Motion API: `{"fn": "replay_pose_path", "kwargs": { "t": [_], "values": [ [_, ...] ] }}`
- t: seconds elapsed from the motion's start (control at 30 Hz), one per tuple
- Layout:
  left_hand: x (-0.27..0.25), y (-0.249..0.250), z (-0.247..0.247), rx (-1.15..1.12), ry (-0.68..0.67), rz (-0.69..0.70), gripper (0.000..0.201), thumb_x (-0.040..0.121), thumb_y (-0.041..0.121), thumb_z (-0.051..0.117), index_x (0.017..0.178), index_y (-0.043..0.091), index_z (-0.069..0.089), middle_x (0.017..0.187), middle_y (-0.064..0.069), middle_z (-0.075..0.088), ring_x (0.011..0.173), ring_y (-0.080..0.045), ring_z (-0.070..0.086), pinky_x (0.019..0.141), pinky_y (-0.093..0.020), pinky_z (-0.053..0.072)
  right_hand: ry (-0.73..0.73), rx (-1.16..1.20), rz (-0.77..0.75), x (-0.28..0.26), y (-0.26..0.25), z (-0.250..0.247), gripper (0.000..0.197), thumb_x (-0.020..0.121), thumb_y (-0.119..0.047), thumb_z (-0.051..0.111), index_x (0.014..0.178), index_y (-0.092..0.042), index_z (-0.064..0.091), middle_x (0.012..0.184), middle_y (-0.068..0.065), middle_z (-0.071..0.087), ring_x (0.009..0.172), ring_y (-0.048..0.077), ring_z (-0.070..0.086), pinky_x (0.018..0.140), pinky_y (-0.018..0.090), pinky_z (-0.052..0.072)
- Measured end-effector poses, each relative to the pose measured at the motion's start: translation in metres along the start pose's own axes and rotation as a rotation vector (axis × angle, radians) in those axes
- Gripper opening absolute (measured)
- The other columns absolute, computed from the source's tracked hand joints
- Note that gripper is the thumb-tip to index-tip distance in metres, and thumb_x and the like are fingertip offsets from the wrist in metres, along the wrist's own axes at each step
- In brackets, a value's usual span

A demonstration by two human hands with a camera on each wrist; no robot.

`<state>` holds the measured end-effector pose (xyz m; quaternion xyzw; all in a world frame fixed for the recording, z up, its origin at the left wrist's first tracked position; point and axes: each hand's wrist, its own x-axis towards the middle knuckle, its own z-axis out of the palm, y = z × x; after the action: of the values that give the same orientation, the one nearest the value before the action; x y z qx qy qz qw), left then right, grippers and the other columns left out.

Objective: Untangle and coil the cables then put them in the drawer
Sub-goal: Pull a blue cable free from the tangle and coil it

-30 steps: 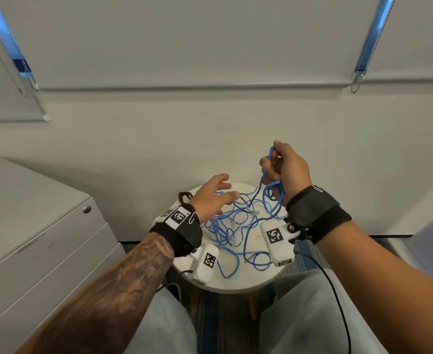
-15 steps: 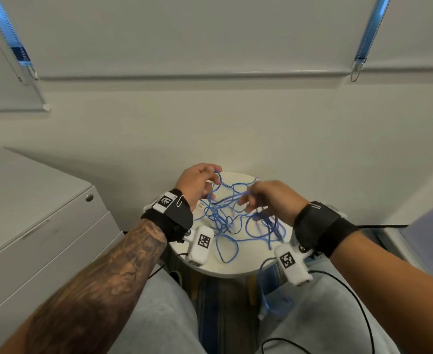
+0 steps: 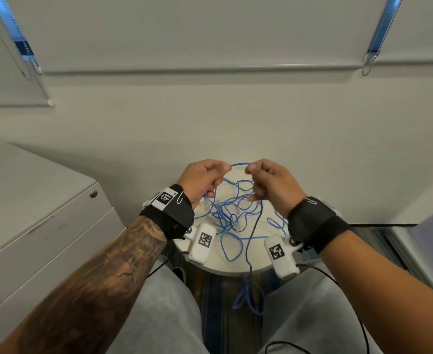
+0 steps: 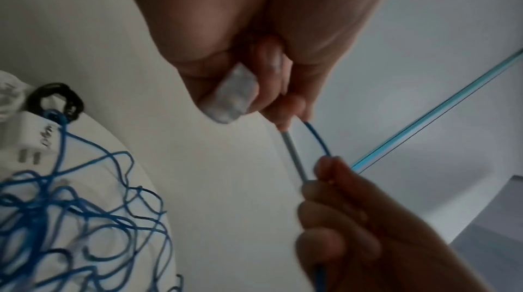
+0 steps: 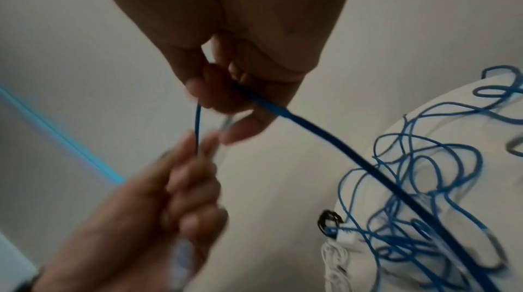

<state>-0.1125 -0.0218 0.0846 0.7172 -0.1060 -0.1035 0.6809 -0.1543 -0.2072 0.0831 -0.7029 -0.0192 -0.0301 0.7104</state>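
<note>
A tangle of blue cable [image 3: 232, 213] lies on a small round white table [image 3: 236, 267]. Both hands are raised over the table's far side, a short arc of the cable [image 3: 239, 164] spanning between them. My left hand [image 3: 219, 172] pinches one end of that arc and keeps a clear plug [image 4: 229, 97] curled in its fingers. My right hand [image 3: 252, 172] pinches the other end, and the strand [image 5: 325, 138] runs from its fist down into the tangle [image 5: 410, 185]. One loop [image 3: 248, 295] hangs off the table's front edge between my knees.
A grey drawer cabinet [image 3: 44, 226] stands at the left, its drawers closed. A white charger [image 4: 34, 138] and a black ring [image 4: 56, 100] lie on the table by the tangle. The wall is close behind the table. Black wrist-camera leads trail over my lap.
My right hand has come down from its raised hold and my left hand, open over the tangle before, has closed on the cable. Both now meet at the table's far side.
</note>
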Motion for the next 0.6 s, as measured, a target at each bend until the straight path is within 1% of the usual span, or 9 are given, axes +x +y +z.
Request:
{"fn": "replay_pose_path", "kwargs": {
  "t": [0.07, 0.13, 0.2, 0.23, 0.33, 0.4, 0.47, 0.53, 0.6],
  "values": [
    [-0.004, -0.006, -0.002, 0.037, -0.066, -0.142, 0.034, 0.094, 0.042, 0.06, 0.073, 0.014, 0.058, 0.049, 0.006, 0.026, 0.046, -0.013, 0.02, 0.045, -0.023, 0.026, 0.08, -0.128, -0.059, 0.007, -0.006, -0.006, 0.016, 0.1, -0.02, 0.057, 0.088, -0.013, 0.065, 0.05, -0.016, 0.041, 0.046, 0.006, 0.036, 0.047, 0.023, 0.039],
    [-0.008, -0.007, 0.0, -0.073, -0.175, -0.227, 0.039, 0.097, 0.042, 0.053, 0.066, 0.018, 0.046, 0.051, 0.004, 0.017, 0.044, -0.013, 0.011, 0.044, -0.023, 0.021, 0.119, -0.218, -0.09, 0.015, -0.007, -0.008, 0.016, 0.098, -0.024, 0.061, 0.091, -0.012, 0.069, 0.049, -0.018, 0.043, 0.047, 0.005, 0.034, 0.045, 0.019, 0.034],
    [-0.009, 0.0, 0.001, -0.277, -0.293, -0.269, 0.032, 0.097, 0.03, 0.045, 0.068, 0.017, 0.045, 0.051, 0.005, 0.016, 0.045, -0.012, 0.008, 0.044, -0.023, 0.019, 0.157, -0.213, -0.073, 0.021, 0.0, -0.007, 0.013, 0.096, -0.024, 0.063, 0.091, -0.013, 0.068, 0.053, -0.015, 0.046, 0.047, 0.005, 0.035, 0.044, 0.02, 0.033],
    [-0.009, 0.005, 0.001, -0.388, -0.355, -0.269, 0.023, 0.092, 0.024, 0.042, 0.071, 0.016, 0.048, 0.052, 0.006, 0.018, 0.044, -0.011, 0.01, 0.045, -0.024, 0.023, 0.165, -0.218, -0.053, 0.023, 0.005, -0.005, 0.012, 0.096, -0.024, 0.064, 0.091, -0.015, 0.067, 0.057, -0.012, 0.047, 0.047, 0.006, 0.036, 0.043, 0.02, 0.032],
    [-0.002, 0.014, -0.004, -0.591, -0.439, -0.178, 0.013, 0.086, 0.013, 0.04, 0.085, 0.012, 0.053, 0.061, 0.002, 0.034, 0.048, -0.011, 0.031, 0.058, -0.029, 0.042, 0.068, -0.314, -0.005, 0.025, 0.026, 0.004, 0.016, 0.099, -0.025, 0.058, 0.092, -0.016, 0.069, 0.064, -0.003, 0.056, 0.048, 0.008, 0.041, 0.042, 0.017, 0.033],
    [0.006, 0.013, -0.009, -0.657, -0.369, -0.139, 0.016, 0.091, 0.007, 0.037, 0.091, 0.01, 0.053, 0.071, -0.002, 0.049, 0.059, -0.015, 0.049, 0.07, -0.034, 0.054, -0.012, -0.402, -0.001, 0.02, 0.042, 0.014, 0.019, 0.101, -0.026, 0.056, 0.093, -0.016, 0.069, 0.065, 0.0, 0.06, 0.047, 0.008, 0.043, 0.044, 0.017, 0.036],
    [0.016, 0.006, -0.014, -0.696, -0.225, -0.112, 0.02, 0.097, 0.004, 0.036, 0.092, 0.008, 0.055, 0.078, -0.006, 0.062, 0.072, -0.018, 0.064, 0.083, -0.038, 0.057, -0.064, -0.496, -0.034, 0.013, 0.055, 0.023, 0.02, 0.101, -0.029, 0.055, 0.093, -0.017, 0.069, 0.062, -0.003, 0.059, 0.051, 0.01, 0.045, 0.051, 0.021, 0.04],
    [0.024, -0.007, -0.017, -0.73, -0.085, -0.107, 0.023, 0.1, 0.003, 0.035, 0.092, 0.008, 0.056, 0.077, -0.006, 0.067, 0.074, -0.018, 0.069, 0.084, -0.038, 0.057, -0.107, -0.535, -0.089, 0.005, 0.061, 0.031, 0.022, 0.102, -0.031, 0.054, 0.095, -0.018, 0.07, 0.064, 0.0, 0.055, 0.057, 0.01, 0.046, 0.059, 0.025, 0.041],
    [0.027, -0.021, -0.016, -0.729, 0.006, -0.1, 0.022, 0.101, 0.001, 0.035, 0.094, 0.006, 0.056, 0.076, -0.007, 0.067, 0.072, -0.018, 0.07, 0.08, -0.036, 0.06, -0.145, -0.571, -0.145, -0.003, 0.061, 0.036, 0.025, 0.102, -0.032, 0.053, 0.093, -0.016, 0.071, 0.066, 0.006, 0.057, 0.061, 0.013, 0.047, 0.063, 0.029, 0.044]
  ]
}}
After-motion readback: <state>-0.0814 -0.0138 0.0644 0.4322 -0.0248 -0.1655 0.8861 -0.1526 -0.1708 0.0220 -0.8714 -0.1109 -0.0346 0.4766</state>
